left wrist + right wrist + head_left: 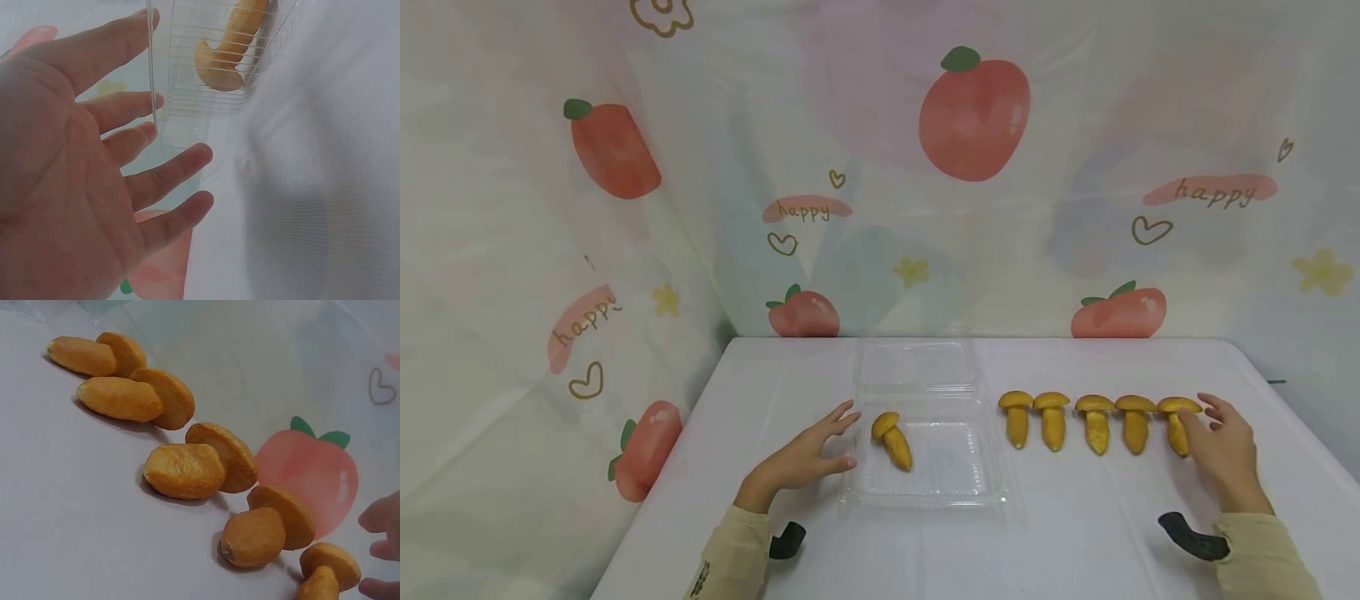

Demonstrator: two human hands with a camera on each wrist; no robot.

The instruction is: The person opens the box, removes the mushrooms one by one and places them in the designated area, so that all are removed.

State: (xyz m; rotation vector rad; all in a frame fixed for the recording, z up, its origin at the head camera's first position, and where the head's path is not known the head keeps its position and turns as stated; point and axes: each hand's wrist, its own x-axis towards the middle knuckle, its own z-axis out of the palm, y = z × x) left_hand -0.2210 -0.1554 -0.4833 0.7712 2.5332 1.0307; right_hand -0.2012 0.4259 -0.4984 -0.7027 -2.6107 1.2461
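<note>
A clear plastic clamshell box (925,502) lies with its lid folded back, and one yellow-brown mushroom (897,448) rests tilted inside. Beside the box's left edge is my left hand (805,457), its fingers spread; in the left wrist view the thumb and some fingertips overlap the rim (154,62), and I cannot tell whether they touch it. Several similar mushrooms lie in a row to the right of the box. My right hand (1228,454) is at the rightmost mushroom (1178,435), fingers loosely bent. The right wrist view shows its fingertips (375,515) beside that mushroom (328,565), not round it.
The white-covered table (1067,533) meets a patterned cloth backdrop (880,250) at its far edge, and another cloth side (512,333) stands at the left. A dark curved piece (1193,537) sits by the right wrist, a similar one (787,542) by the left.
</note>
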